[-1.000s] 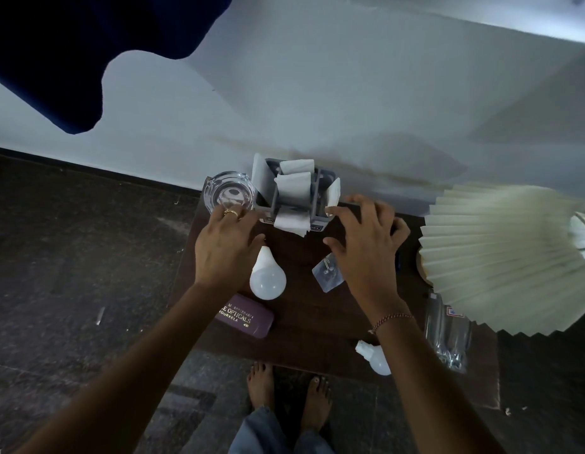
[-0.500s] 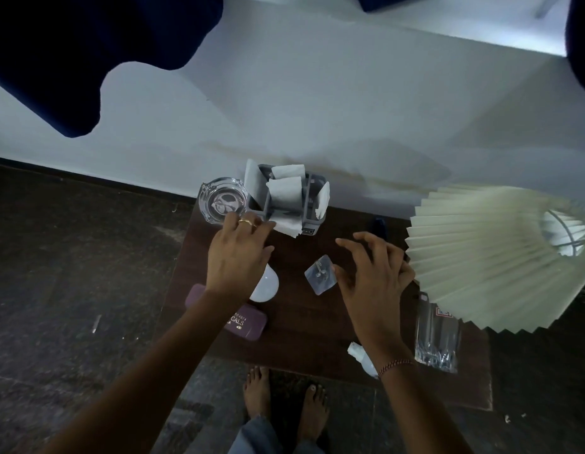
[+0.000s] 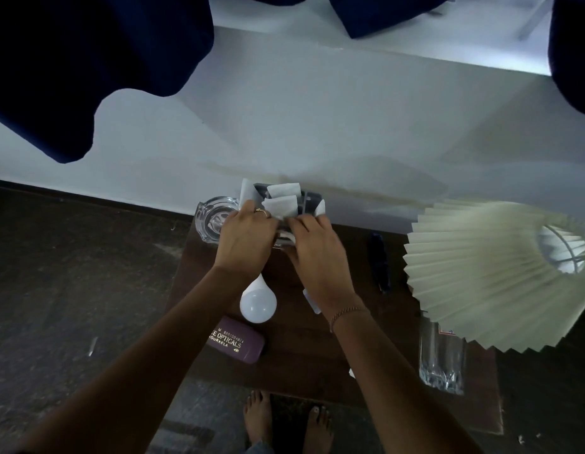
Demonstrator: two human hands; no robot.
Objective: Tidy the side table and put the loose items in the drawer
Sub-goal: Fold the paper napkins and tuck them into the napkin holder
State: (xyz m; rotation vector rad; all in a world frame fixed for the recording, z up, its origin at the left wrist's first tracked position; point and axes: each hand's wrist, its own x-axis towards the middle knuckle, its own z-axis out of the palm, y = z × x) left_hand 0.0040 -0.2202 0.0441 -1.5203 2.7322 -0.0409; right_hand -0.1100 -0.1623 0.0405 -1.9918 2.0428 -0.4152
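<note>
At the dark wooden side table's far edge, left hand and right hand curled their fingers round the grey plastic holder of white paper napkins. A leftward shove risked knocking the clear glass ashtray just beside it off.

Both arms reaching forward, left hand and right hand side by side, backs up, fingers bent

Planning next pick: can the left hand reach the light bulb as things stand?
Probably yes: the light bulb lies uncovered beside the wrist of the left hand, nothing on it. That hand is at the napkin holder, though.
</note>
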